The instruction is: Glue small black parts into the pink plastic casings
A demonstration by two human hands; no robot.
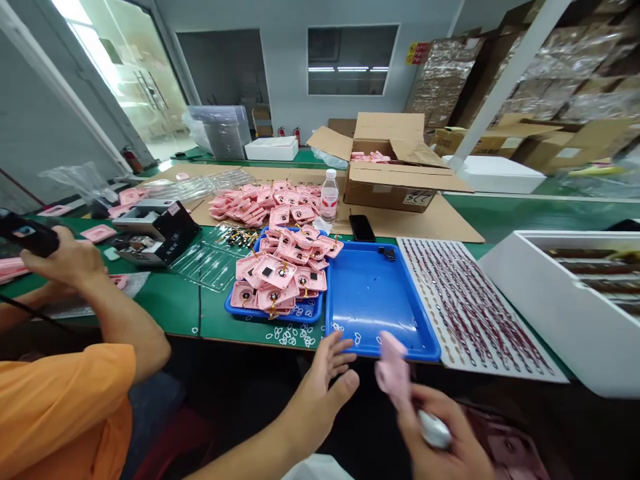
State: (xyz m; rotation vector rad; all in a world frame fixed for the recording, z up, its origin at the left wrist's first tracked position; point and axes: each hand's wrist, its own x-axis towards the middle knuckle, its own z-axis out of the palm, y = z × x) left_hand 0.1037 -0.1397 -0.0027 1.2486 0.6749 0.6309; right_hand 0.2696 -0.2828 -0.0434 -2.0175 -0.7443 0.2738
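My left hand is open and holds nothing, fingers spread by the front edge of the table. My right hand grips a pink plastic casing, blurred by motion, in front of the large blue tray. A silvery rounded object, its kind unclear, is also in that hand. Behind my left hand, a smaller blue tray bears a heap of pink casings with small electronic parts inside. Small white rings lie scattered along the table edge.
The large blue tray has a small black part in its far corner. Beyond are a phone, a bottle and a cardboard box. Rightward lie dark-red strips and a white foam box. A co-worker's hand holds a black tool.
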